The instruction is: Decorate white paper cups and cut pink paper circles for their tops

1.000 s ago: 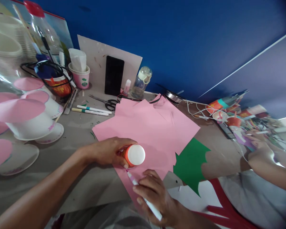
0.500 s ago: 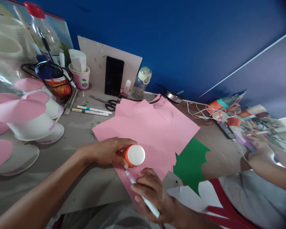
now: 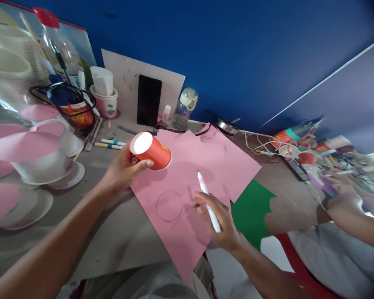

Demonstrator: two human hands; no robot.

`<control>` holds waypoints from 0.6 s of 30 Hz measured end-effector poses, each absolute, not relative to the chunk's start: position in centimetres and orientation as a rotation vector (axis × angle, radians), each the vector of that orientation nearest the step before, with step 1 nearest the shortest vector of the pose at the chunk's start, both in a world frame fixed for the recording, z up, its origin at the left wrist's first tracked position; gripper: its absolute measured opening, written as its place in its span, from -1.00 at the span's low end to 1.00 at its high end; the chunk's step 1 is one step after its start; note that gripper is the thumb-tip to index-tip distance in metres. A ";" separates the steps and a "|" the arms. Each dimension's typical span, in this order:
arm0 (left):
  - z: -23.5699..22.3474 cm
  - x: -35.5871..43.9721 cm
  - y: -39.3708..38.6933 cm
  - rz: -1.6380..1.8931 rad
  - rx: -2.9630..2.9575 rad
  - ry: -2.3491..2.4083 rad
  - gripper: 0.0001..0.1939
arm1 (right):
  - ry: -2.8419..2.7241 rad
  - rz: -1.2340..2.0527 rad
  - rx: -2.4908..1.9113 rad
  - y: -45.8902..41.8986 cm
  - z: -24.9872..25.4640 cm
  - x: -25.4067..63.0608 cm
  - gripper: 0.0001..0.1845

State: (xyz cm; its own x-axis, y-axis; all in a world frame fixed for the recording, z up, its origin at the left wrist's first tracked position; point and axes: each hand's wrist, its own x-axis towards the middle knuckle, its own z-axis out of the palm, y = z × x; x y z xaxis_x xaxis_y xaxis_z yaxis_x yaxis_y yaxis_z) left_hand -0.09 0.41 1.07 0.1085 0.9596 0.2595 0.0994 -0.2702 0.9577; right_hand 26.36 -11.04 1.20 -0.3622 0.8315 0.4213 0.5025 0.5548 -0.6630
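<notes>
Pink paper sheets (image 3: pixel 185 249), too overlapped to count, lie beneath both hands, with one drawn circle (image 3: pixel 169 206) between the hands. The right hand (image 3: pixel 220 216) grips one white marker (image 3: pixel 212 210), tip pointing away from the person. Beyond the circle, the left hand (image 3: pixel 121 168) has thumb and fingers around one red cup (image 3: pixel 158 154), tilted, its white end turned upward. One green sheet (image 3: pixel 251 214) lies right of the right hand. Just past the left hand are two pens (image 3: pixel 109 146); left of it, at least five pink-topped paper pieces (image 3: pixel 25 146). Farther off, nested pink cups (image 3: pixel 106 106) hold something white (image 3: pixel 102 81), and one black phone (image 3: pixel 148 100) stands beside one clear bottle (image 3: pixel 180 119)
</notes>
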 end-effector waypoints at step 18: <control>0.2 -0.7 0.3 1.290 1.558 1.191 -0.31 | -2.082 0.757 -0.913 0.9 4.0 19.9 -0.08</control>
